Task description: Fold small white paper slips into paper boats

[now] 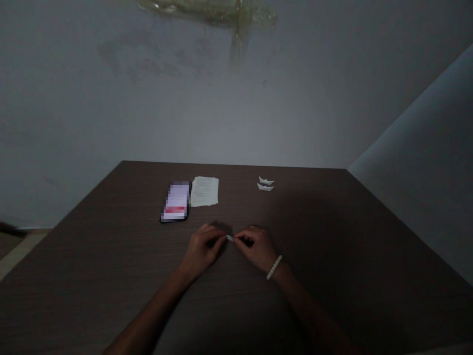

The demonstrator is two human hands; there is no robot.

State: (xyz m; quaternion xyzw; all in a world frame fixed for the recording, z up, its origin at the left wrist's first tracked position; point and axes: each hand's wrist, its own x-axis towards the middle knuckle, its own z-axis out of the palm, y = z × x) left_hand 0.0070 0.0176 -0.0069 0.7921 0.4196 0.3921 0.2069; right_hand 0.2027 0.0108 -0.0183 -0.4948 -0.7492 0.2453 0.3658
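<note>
A small white piece of folded paper is held between my two hands, just above the near-middle of the table. My left hand pinches its left end between thumb and fingers. The right end is pinched by my right hand, which has a bracelet of pale beads at the wrist. Most of the paper is covered by my fingertips, so its exact folds cannot be made out. Beyond my right hand, two small white paper boats stand close together, one behind the other.
On the dark wooden table, a stack of printed paper sheets lies beyond my left hand. Left of it is a phone with a lit, blurred screen. A stained wall rises behind the table's far edge, and a pale slanting surface borders the right.
</note>
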